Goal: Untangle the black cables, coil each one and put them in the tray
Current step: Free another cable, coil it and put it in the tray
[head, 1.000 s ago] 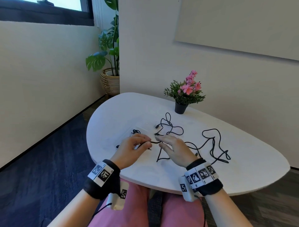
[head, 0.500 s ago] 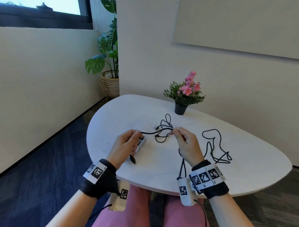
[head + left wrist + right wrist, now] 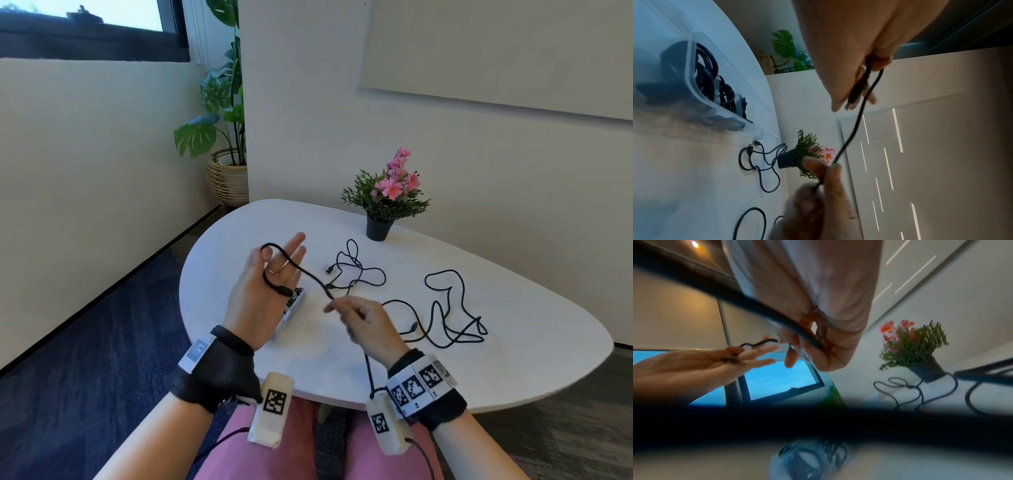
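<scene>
Our left hand (image 3: 263, 291) holds the plug end of the cable (image 3: 308, 274) looped round its raised fingers, and the cable runs down right to our right hand's (image 3: 368, 323) pinching grip, tray (image 3: 694, 78) below the left hand

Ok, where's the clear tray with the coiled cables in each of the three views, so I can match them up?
Head: the clear tray sits on the table just behind the left hand, mostly hidden.
Left wrist: upper left, its rim around black coils.
Right wrist: bottom centre, blurred.
Shared landmark: the pink flower pot, seen mid-frame in the left wrist view and at right in the right wrist view.
</scene>
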{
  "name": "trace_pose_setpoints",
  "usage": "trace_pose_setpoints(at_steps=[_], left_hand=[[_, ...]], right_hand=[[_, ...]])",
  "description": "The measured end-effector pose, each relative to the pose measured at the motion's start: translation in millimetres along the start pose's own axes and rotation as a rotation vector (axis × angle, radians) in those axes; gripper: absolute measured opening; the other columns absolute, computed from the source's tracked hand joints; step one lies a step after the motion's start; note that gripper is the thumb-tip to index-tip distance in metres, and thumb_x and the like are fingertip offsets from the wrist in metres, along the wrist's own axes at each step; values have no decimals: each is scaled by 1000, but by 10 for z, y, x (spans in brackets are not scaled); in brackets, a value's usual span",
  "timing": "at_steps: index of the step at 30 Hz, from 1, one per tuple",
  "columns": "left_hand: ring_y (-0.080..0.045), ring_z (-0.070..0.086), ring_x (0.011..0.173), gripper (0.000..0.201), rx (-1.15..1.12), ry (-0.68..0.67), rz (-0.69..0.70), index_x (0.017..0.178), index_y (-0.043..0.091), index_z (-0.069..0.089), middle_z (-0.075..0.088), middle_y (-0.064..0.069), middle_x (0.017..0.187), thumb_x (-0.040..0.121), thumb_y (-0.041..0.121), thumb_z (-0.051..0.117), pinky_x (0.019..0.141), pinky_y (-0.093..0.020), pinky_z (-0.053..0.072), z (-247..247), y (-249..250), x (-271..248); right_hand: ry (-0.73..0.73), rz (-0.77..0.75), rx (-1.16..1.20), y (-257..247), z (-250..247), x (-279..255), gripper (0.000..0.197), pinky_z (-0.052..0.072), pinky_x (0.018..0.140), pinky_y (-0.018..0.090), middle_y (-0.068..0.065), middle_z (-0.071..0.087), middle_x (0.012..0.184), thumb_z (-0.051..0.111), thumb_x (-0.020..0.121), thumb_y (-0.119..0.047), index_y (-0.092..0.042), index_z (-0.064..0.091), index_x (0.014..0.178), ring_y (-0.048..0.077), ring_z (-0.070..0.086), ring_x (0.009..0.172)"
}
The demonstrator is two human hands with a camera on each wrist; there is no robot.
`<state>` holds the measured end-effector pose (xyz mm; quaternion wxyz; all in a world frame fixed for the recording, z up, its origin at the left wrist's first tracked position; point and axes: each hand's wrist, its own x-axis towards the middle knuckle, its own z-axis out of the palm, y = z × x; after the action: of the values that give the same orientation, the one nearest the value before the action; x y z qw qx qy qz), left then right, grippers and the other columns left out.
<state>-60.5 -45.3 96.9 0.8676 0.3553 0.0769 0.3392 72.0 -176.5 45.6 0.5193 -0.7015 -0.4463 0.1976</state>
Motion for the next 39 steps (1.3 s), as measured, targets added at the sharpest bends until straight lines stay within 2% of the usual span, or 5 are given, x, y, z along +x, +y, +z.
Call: trace_pose_setpoints(at_steps=[4,7,18,25,39], left_hand=[[-12,60,61,33,-66,166,53,78,23,41,47,6,67,102,39,25,80,-40,53,2,11,35],[-5,29,45,28,94,322,83,85,26,42,38,8,66,103,39,24,42,-16,27,-54,93,61],[-11,49,67,44,1621,-234,-53,77,23,52,51,12,69,101,45,22,63,-25,35,-234,-151,14],[-7,41,54,61,1246,-472,-150,86,6,65,48,9,60,80,66,54,52,-16,32,-178,-175,-81],[-9,32,56,30,556,-102,-159,83,10,51,33,7,60,97,36,45,53,-20,37,-236,-137,-17]], right_hand=[[-165,100,2,15,161,-93,28,30,46,20,-12,40,51,48,97,-34,-19,72,96,8,34,43],[-253,105,-111,-64,119,-129,30,31,49,14,-13,45,48,47,97,-34,-15,69,100,1,40,43],[-152,-187,-234,-452,-228,-99,13,48,63,31,1,71,70,65,88,-22,-17,76,82,14,59,60],[61,-114,-15,-368,-288,7,5,52,69,18,-6,73,72,72,80,-12,-15,75,79,7,67,71],[193,21,351,-184,-187,-42,18,35,57,27,-9,42,46,55,92,-5,-10,71,97,7,36,46]])
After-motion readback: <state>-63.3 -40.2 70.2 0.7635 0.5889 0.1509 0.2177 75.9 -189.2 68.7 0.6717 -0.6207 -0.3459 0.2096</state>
